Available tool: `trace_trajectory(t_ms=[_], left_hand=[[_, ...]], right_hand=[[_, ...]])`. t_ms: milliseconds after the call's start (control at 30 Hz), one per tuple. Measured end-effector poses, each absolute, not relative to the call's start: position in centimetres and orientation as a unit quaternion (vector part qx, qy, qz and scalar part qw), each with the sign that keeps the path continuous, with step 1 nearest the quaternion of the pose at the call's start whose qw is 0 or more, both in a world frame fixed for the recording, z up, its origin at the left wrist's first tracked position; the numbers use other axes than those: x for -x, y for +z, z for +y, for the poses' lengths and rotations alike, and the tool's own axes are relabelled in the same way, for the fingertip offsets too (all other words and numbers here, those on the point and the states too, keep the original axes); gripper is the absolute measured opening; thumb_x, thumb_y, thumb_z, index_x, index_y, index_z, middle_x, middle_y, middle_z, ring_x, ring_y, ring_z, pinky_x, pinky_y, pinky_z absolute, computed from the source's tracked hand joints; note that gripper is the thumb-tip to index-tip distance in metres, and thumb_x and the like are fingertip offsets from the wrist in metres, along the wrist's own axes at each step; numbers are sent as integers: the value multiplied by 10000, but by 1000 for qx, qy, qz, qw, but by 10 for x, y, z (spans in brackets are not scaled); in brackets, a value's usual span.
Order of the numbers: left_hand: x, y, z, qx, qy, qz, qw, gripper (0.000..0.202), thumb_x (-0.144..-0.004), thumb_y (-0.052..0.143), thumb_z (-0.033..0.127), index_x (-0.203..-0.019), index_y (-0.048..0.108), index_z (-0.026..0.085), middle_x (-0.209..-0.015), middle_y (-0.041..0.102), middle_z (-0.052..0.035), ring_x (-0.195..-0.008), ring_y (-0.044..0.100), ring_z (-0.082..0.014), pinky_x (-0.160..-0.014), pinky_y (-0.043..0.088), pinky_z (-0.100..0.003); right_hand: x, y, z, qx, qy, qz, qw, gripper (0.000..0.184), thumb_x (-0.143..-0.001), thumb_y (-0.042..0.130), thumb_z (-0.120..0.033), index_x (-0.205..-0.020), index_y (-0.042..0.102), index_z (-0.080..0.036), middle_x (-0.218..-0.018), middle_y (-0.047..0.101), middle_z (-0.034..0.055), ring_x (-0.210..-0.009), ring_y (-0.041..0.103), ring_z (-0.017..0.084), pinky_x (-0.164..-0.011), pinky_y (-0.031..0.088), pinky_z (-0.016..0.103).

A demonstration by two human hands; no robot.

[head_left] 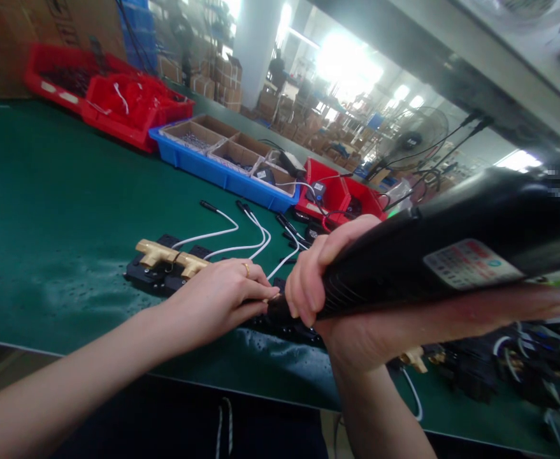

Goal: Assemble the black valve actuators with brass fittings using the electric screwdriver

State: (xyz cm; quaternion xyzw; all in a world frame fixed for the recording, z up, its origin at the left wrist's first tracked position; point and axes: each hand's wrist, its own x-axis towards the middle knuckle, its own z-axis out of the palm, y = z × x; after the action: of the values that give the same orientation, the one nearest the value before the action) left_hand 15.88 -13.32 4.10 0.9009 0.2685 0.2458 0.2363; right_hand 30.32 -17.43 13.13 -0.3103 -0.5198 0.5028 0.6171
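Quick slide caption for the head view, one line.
Right hand grips a black handheld tool while the left hand works fingertips near its front end, brass fittings alongside.

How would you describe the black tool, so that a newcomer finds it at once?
Start at the green table and find the person's right hand above it. This hand grips the black tool, which slants up to the picture's right edge. Its pale label with red print sets it apart from the black blocks beneath the brass fittings.
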Motion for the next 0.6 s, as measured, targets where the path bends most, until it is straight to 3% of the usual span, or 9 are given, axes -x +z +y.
trace_trajectory(t_ms=[167,333,500,600], left_hand=[[-158,44,-134,-896,252,268,249,193,-983,644,206,-990,837,215,-1012,784,-83,-908,731,-232,-813,586,-340],[-156,39,-131,-899,253,260,247,212,-991,628,207,-940,833,220,-1001,785,-72,-923,731,-218,-803,583,-315],[-149,30,-129,-900,263,268,220,185,-996,646,230,-1095,801,221,-1035,803,-60,-982,740,-246,-1045,501,-471],[-148,30,-129,-901,273,277,195,176,-998,635,207,-984,808,240,-975,809,-28,-933,747,-229,-1121,423,-524]], right_hand=[[-308,136,-175,317,523,-555,563,741,-649,665,-930,-560,587,-198,-411,497,6,-339,490,178,-374,384,305],[-306,135,-173,310,509,-540,594,740,-668,641,-938,-591,611,-203,-398,486,-7,-304,448,162,-335,354,288],[-303,136,-174,329,495,-507,625,711,-751,540,-938,-597,577,-244,-365,488,-12,-277,429,183,-294,291,304],[-299,138,-173,319,509,-508,618,752,-783,402,-970,-600,568,-259,-375,469,-22,-281,451,187,-288,312,315]])
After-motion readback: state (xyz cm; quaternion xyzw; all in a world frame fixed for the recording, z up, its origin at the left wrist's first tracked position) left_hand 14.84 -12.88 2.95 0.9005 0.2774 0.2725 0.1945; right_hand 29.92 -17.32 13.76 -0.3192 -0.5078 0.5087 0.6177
